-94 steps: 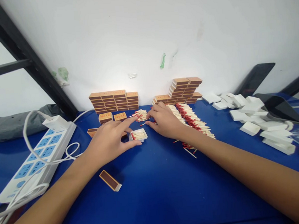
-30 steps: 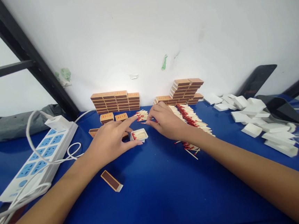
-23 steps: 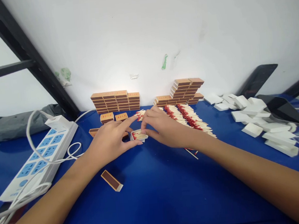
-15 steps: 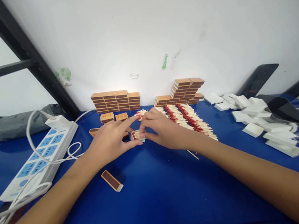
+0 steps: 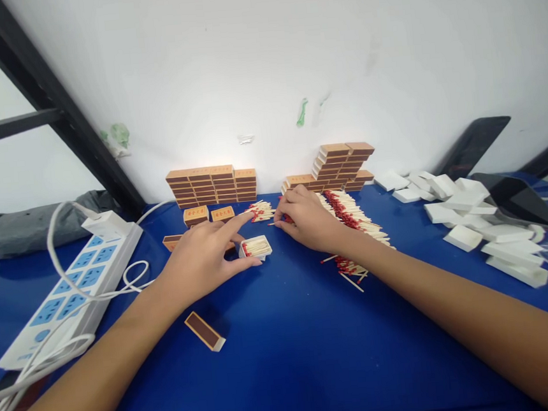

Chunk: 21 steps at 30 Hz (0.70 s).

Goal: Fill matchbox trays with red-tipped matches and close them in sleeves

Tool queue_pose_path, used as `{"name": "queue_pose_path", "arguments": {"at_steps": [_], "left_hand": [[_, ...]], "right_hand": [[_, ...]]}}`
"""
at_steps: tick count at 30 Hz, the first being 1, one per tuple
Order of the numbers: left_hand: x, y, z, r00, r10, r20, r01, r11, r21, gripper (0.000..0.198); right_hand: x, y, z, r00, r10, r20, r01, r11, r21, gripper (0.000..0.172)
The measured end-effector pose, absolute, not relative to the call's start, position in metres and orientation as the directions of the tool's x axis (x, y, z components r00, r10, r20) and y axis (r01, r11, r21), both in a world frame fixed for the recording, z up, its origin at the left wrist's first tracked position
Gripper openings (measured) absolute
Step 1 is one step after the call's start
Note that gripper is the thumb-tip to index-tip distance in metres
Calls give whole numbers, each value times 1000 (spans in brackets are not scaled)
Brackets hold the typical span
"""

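A white power strip (image 5: 79,270) lies at the left with white cables (image 5: 50,241) looped across it, near a black frame (image 5: 33,86) and a grey bundle (image 5: 31,228), while green patches (image 5: 302,113) mark the white wall (image 5: 251,54) behind.

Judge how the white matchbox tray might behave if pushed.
The white matchbox tray looks light and thin-walled, so it would probably slide on the glossy blue table. Low and boxy, it seems unlikely to roll. Its top is open, so the matches inside could spill if tipped.
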<state>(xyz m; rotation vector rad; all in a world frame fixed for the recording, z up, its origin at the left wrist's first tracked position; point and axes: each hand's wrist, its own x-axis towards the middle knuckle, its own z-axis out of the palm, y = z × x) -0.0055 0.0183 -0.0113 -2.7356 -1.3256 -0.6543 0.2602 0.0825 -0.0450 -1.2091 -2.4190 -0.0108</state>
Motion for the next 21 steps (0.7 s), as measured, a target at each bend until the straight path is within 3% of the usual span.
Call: {"name": "queue_pose_path", "arguments": {"at_steps": [6,12,17,21], "left_hand": [[-5,18,-10,549,749,370,754,-635,167,80],[-5,17,-9,545,751,373,752,-635,177,79],[-5,18,-9,548,750,371,752,-635,174,79],[-4,18,-9,544,757,363,758,-628,174,81]], "right_hand": [[247,75,-44,-568,749,340,722,652,-232,13],[246,79,-51,-546,741,392,731,649,-209,19],[246,79,-50,-545,740,395,728,651,-215,10],[244,77,-46,-534,763,364,748,627,-217,12]]}}
